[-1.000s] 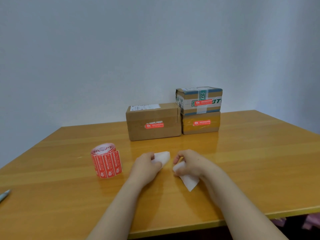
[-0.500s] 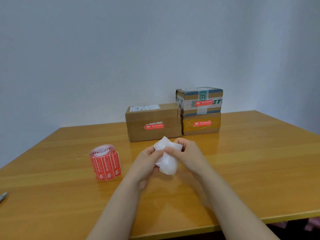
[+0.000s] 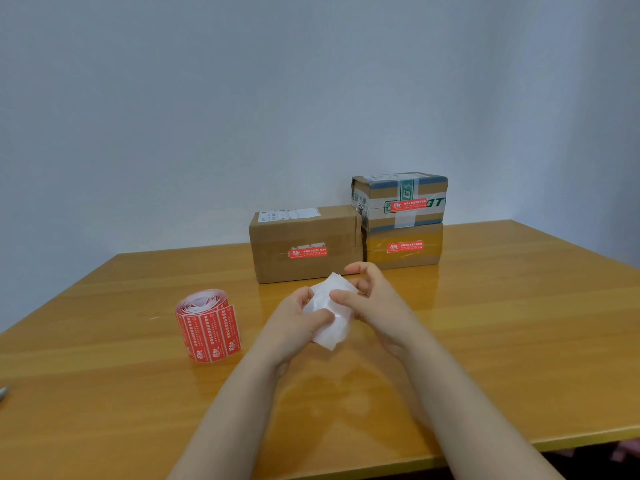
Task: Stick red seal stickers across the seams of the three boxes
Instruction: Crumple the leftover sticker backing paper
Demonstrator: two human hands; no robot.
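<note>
A crumpled white paper (image 3: 330, 329) is held between the left hand (image 3: 294, 318) and right hand (image 3: 375, 306), fingers of both curled round it, above the table (image 3: 502, 341). The sticker roll (image 3: 207, 325) is stood left of the left hand. Beyond the hands a brown box (image 3: 304, 233) is set, and right of it a taped box (image 3: 398, 192) is stacked on a third box (image 3: 429, 247); each front is marked by a red sticker (image 3: 307, 252).

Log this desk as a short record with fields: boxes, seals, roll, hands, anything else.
boxes: brown box on the table; beside it, green-taped box stacked on yellow-taped box
seals: a red sticker on each box's front
roll: sticker roll standing on end, left of the hands
hands: left hand and right hand both hold one crumpled white paper
other: pen at the left edge, mostly cut off
</note>
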